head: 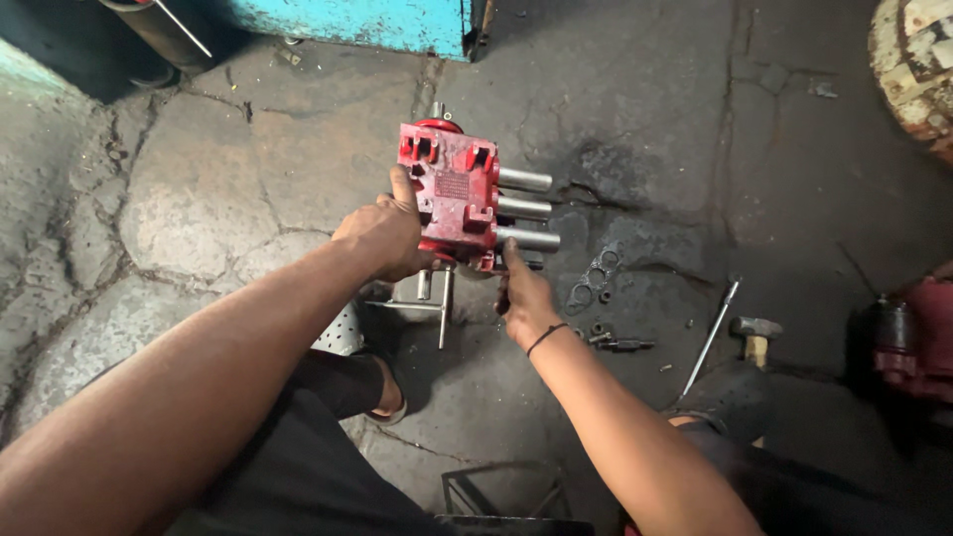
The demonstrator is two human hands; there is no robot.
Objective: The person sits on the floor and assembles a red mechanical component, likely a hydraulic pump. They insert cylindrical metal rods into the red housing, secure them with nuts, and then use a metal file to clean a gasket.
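Observation:
A red cast-metal valve block is held up above the cracked concrete floor. Three bright steel rods stick out of its right side, and thinner steel rods hang below it. My left hand grips the block's left side, thumb up against its face. Just under the lowest rod, my right hand holds the block's lower right edge; a thin black band circles that wrist.
On the floor to the right lie a flat metal gasket, small nuts and bolts, a long thin rod and a hammer. A red machine part sits at the right edge. A blue panel stands at the top.

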